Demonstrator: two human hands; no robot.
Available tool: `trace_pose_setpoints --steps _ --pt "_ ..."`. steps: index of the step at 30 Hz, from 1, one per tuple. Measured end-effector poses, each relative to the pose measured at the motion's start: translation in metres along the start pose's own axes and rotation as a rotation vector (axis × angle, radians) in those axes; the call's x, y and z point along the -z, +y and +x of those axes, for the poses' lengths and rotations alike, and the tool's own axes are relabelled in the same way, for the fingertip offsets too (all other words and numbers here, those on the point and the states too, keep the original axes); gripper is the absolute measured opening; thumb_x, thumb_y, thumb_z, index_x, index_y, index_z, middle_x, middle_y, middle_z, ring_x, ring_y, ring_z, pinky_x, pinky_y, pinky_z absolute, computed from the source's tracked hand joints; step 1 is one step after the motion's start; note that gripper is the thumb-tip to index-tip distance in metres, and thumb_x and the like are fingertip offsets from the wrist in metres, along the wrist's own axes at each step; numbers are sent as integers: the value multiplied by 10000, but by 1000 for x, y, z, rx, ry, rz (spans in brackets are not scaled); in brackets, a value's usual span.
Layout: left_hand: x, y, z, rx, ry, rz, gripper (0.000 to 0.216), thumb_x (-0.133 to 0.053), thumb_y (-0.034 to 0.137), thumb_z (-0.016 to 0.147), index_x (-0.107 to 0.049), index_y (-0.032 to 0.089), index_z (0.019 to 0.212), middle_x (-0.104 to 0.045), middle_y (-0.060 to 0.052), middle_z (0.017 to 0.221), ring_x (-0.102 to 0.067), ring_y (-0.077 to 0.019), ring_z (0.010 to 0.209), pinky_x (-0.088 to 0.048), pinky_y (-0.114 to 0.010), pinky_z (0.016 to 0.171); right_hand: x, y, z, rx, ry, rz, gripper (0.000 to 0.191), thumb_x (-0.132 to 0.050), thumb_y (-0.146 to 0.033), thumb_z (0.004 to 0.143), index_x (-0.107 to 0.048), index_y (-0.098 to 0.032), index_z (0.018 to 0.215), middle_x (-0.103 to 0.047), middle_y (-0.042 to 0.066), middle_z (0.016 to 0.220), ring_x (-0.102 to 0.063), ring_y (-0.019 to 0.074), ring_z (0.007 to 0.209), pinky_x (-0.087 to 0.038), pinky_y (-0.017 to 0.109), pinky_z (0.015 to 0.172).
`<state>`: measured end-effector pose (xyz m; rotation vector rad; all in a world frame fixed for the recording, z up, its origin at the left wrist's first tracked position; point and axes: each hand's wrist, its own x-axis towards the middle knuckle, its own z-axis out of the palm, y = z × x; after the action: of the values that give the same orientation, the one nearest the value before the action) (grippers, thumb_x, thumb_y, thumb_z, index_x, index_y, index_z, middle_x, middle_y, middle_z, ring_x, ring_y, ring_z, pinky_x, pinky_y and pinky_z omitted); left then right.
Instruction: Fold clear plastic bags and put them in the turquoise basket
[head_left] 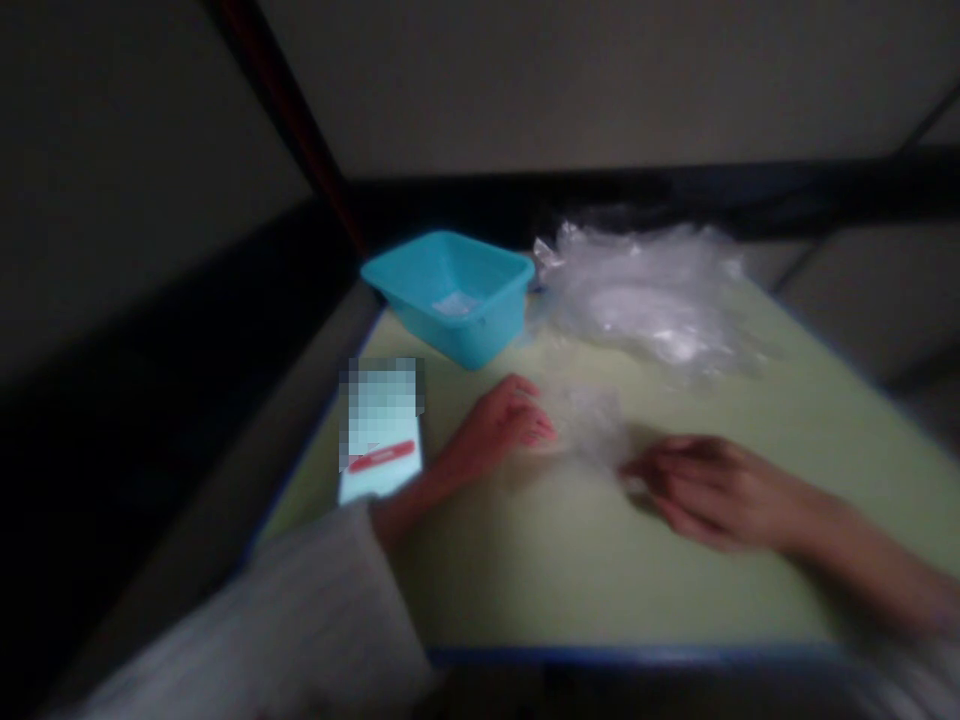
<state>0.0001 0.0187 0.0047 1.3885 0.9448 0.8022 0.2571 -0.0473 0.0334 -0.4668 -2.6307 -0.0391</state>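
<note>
Two hands on one clear plastic bag, which lies on the tabletop btw them, in front of the blue tub & the pile of bags. Our left hand curls at its left edge, our right hand at its right. Too blurred to tell if either pinches. We judge: handling a single bag. Next calls for a sure fingertip hold on thin film.

Crumpled clear plastic bag lying on the green table

Dim packing workstation; pale green table, teal tub, heap of clear plastic bags
</note>
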Motion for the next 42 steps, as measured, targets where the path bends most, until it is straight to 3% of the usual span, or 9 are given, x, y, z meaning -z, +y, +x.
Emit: trace_pose_setpoints --steps 4,7,10,13,18,26,33,38,42 --pt "-1 1 0 0 3 12 168 -536 259 820 -436 193 937 -681 -8 765 -703 -161 728 -514 -228 590 -3 3 0 52 3 -90 158 -433 -117 927 -555 -170 842 -699 83 1003 -644 139 782 -541 321 780" --pt "-1 1 0 3 2 9 174 -536 260 820 -436 187 943 -678 -12 770 -702 -159 723 -510 -223 583 0 4 5 103 -45 -151 253 -361 -115 963 -577 -158 839 -699 69 888 -635 147 741 -531 327 752" --pt "-1 0 1 -1 -4 5 176 -538 261 818 -436 185 940 -678 -15 772 -702 -160 723 -511 -226 586 1 7 8 114 -52 -248 265 -352 -102 966 -603 -137 889 -683 61 783 -630 164 707 -529 335 692" --pt "0 1 1 0 -1 5 172 -539 252 813 -436 185 934 -680 -15 766 -701 -159 718 -514 -228 590 -2 12 7 85 -42 -298 239 -380 -110 960 -612 -104 1014 -703 97 883 -650 196 820 -544 356 732" --pt "-1 2 1 17 11 4 171 -534 242 808 -436 185 935 -681 -9 751 -700 -155 706 -509 -219 580 -8 20 3 56 -49 -230 289 -371 -139 968 -611 -56 1109 -679 162 1120 -623 243 1065 -545 388 881" --pt "-1 4 1 -16 51 22 203 -547 265 777 -436 185 927 -671 4 721 -694 -153 661 -509 -225 571 -7 26 -3 7 -83 -145 309 -387 -146 960 -632 -133 1148 -698 120 1111 -651 207 1048 -561 357 885" --pt "1 7 2 35 112 40 188 -522 235 768 -430 187 925 -647 28 701 -676 -133 569 -481 -186 471 -7 27 -3 3 -94 -134 296 -381 -148 962 -648 -137 1088 -713 108 1075 -666 208 1012 -574 364 854" --pt "4 9 1 11 165 104 170 -497 203 759 -440 186 918 -638 25 709 -666 -131 534 -416 -155 389 -4 25 -1 -4 -82 -116 315 -359 -172 966 -665 -96 970 -729 133 995 -694 233 922 -596 383 781" --pt "5 11 -1 1 193 157 149 -475 191 765 -443 184 910 -634 19 710 -665 -137 523 -347 -141 341 -3 24 -1 -3 -69 -119 306 -365 -191 968 -655 -97 989 -724 135 1015 -687 225 944 -586 372 800"
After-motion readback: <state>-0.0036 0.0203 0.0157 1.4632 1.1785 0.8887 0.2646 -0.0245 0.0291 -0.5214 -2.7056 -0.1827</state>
